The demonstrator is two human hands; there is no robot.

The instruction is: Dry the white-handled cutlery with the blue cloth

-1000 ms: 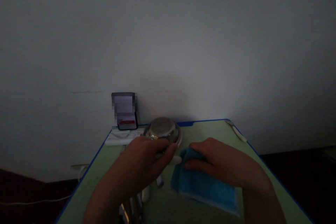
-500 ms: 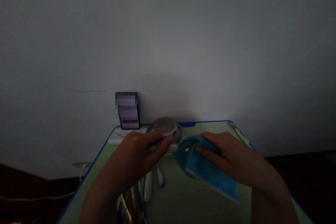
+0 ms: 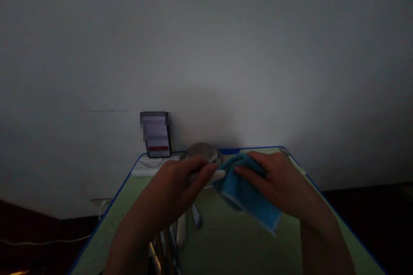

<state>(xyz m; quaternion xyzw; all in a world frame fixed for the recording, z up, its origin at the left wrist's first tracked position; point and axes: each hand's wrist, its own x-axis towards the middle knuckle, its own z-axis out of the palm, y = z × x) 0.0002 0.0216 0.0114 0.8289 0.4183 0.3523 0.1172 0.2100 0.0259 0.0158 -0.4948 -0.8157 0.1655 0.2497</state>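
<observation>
Basically, the white-handled utensil [image 3: 220,175] is mid-scene above the green tabletop [image 3: 238,236], nearer than the metal bowl [image 3: 202,150]. Left hand [image 3: 179,184] pinches the handle, thumb against fingers; right hand [image 3: 279,180] pinches the blue cloth [image 3: 248,197] at the utensil's right end. Would suggest a firm handle grip, light, even cloth pressure. Utensil head's inside the cloth, so type unclear. Near-left cutlery [image 3: 166,249] is partly behind the left forearm, cut off below; dim light throughout.
</observation>
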